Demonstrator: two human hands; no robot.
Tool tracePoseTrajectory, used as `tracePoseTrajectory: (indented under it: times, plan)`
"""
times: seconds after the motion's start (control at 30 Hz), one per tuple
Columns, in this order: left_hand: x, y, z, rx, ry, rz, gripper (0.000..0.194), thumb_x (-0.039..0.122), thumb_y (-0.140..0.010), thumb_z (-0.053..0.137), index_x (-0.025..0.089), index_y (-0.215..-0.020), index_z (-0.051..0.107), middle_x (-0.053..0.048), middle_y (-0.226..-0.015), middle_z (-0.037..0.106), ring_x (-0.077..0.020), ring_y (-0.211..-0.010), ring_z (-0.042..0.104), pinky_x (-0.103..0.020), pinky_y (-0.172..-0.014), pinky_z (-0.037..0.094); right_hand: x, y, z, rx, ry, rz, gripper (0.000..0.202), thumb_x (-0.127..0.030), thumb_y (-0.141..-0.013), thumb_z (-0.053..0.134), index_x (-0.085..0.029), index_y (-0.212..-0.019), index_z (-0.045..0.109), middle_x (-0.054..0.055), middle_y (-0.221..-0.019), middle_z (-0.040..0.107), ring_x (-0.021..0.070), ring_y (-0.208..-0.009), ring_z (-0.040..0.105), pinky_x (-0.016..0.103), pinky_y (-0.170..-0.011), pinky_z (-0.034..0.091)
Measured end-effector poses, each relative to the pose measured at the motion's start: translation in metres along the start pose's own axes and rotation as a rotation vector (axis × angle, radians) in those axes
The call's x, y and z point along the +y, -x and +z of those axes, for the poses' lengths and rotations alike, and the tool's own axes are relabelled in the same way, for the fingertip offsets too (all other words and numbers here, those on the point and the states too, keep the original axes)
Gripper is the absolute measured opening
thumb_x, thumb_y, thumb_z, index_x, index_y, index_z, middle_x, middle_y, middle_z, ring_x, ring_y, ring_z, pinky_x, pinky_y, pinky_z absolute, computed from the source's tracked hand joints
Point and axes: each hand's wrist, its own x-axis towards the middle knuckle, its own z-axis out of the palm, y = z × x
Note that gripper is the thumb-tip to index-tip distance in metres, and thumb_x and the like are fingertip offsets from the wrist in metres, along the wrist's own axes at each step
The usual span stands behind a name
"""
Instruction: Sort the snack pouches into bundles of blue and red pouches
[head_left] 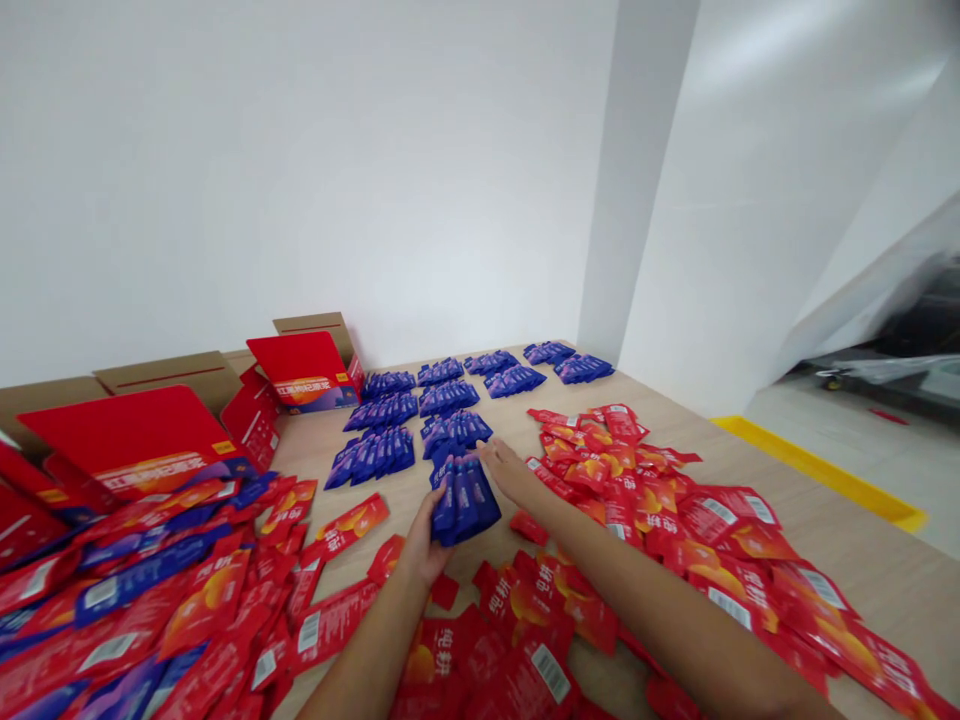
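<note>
My left hand (426, 545) is closed around the lower left side of a small fanned bundle of blue pouches (466, 500), held above the table. At the bundle's upper right corner is my right hand (508, 472), its fingers bent and pressed together; whether they pinch a pouch edge is hidden. Just beyond the bundle lies a fanned group of blue pouches (456, 430), one of several laid out in rows. Loose red pouches (517, 610) are spread beneath my forearms.
Open red cartons (300, 372) stand at the back left against the white wall. A mixed heap of red and blue pouches (172, 580) covers the table's left side. Another red pile (637, 480) lies at right. Past the table edge, a yellow strip (817, 470) runs along the floor.
</note>
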Motion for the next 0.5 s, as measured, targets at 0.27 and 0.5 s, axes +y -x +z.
tracePoseTrajectory:
  times: [0.27,0.5]
  plan:
    - [0.002,0.008,0.005,-0.033,0.132,-0.031,0.035,0.021,-0.079,0.058,0.012,-0.112,0.057,-0.007,-0.076,0.072,-0.0203,-0.064,0.069,-0.035,-0.07,0.056,0.048,-0.063,-0.064,0.105,0.764,0.076,0.054,-0.028,-0.082,0.054,-0.01,-0.132,0.044,0.021,-0.148,0.026,0.0361,-0.138,0.011,0.055,-0.107,0.006]
    - [-0.003,0.005,0.01,0.056,0.089,-0.047,0.027,0.023,-0.079,0.056,0.016,-0.105,0.061,-0.004,-0.072,0.071,-0.0194,-0.064,0.069,-0.036,-0.074,0.055,0.084,-0.083,-0.069,-0.004,0.869,0.306,0.053,-0.044,-0.086,0.041,-0.023,-0.135,0.044,0.019,-0.147,0.028,0.0494,-0.132,0.016,0.075,-0.09,0.008]
